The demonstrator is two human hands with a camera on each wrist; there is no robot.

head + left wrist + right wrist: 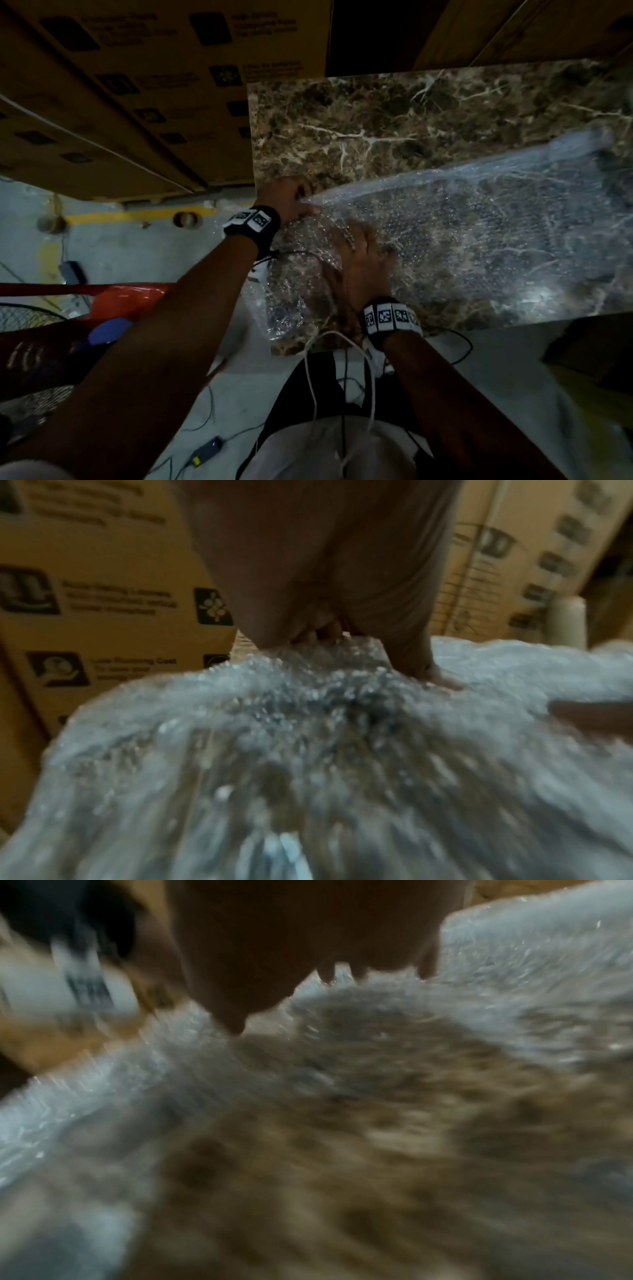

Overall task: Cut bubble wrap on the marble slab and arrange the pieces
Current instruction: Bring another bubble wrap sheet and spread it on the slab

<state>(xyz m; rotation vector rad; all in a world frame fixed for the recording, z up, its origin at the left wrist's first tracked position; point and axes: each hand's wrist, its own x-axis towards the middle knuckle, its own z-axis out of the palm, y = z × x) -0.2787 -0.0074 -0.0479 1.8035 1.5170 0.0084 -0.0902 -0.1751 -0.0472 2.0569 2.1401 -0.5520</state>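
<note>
We note the bubble wrap (479, 233) lying spread over the marble slab (376, 116), reaching from the slab's near-left corner toward the far right, with one edge lifted off the stone. Left hand (291, 200) grips the sheet's left end near the slab's left edge, fingers curled and bunching the plastic. Right hand (363, 260) lies flat on the sheet just beside it, fingers extended, pressing down and holding nothing. No cutting tool shows in any view. Cardboard boxes (154, 85) stand to the far left. We judge this a laying-out step: the sheet is being pulled taut and smoothed ahead of a cut. The next move calls for a blade or scissors, and for keeping the sheet held flat.
</note>
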